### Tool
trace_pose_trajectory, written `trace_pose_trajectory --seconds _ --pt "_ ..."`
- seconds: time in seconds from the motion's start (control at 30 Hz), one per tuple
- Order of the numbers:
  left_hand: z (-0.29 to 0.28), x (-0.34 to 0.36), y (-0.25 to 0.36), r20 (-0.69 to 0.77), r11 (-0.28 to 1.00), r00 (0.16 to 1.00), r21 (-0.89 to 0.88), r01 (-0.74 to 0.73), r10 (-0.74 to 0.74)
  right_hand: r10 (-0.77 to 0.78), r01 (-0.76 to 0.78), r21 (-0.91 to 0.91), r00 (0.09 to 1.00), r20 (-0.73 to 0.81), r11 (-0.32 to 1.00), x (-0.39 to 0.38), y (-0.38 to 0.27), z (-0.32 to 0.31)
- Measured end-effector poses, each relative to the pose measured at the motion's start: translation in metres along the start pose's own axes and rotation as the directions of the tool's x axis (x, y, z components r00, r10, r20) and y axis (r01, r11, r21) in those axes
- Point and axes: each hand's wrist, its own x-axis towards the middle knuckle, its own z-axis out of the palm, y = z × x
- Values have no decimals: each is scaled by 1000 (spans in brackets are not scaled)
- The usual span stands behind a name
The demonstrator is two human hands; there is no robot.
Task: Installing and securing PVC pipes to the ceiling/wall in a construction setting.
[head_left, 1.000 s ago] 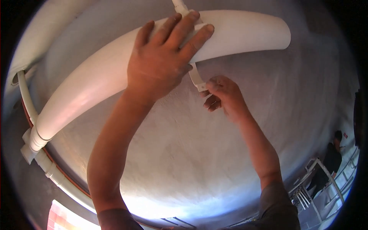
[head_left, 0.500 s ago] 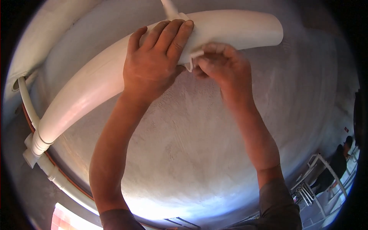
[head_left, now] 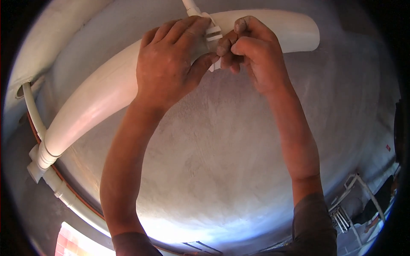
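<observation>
A thick white plastic pipe [head_left: 277, 30] runs along the grey ceiling, curved by the lens. A white pipe clamp [head_left: 213, 33] sits around it, with two flat tabs showing, and joins a thin white hanger pipe [head_left: 190, 6] above. My left hand [head_left: 164, 59] lies over the pipe just left of the clamp, fingertips at the clamp's upper part and thumb pressed near its lower end. Just right of the tabs is my right hand [head_left: 258, 51], its fingers curled and thumb bent in. Whatever lies between those fingers is hidden or too small to make out.
At the left, the thick pipe ends in a white fitting [head_left: 40, 160], with another white pipe [head_left: 77, 205] and an orange-brown line beside it. A metal frame [head_left: 363, 187] and part of a person in dark clothes [head_left: 380, 198] are at lower right. A bright opening [head_left: 77, 243] is at lower left.
The clamp's loose, angled end has gone from below the pipe up against its front. My right hand has moved up and its fingers have curled in. My left thumb has shifted onto the clamp.
</observation>
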Motion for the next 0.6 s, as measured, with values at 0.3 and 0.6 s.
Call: trace_pose_trajectory --seconds 0.3,0.6 --pt "-9 13 5 29 997 999 -74 19 -17 34 -34 -43 999 -4 998 1 -8 2" --pt "-4 21 18 -27 999 999 42 -16 17 -168 161 -249 986 -7 955 -2 -18 -63"
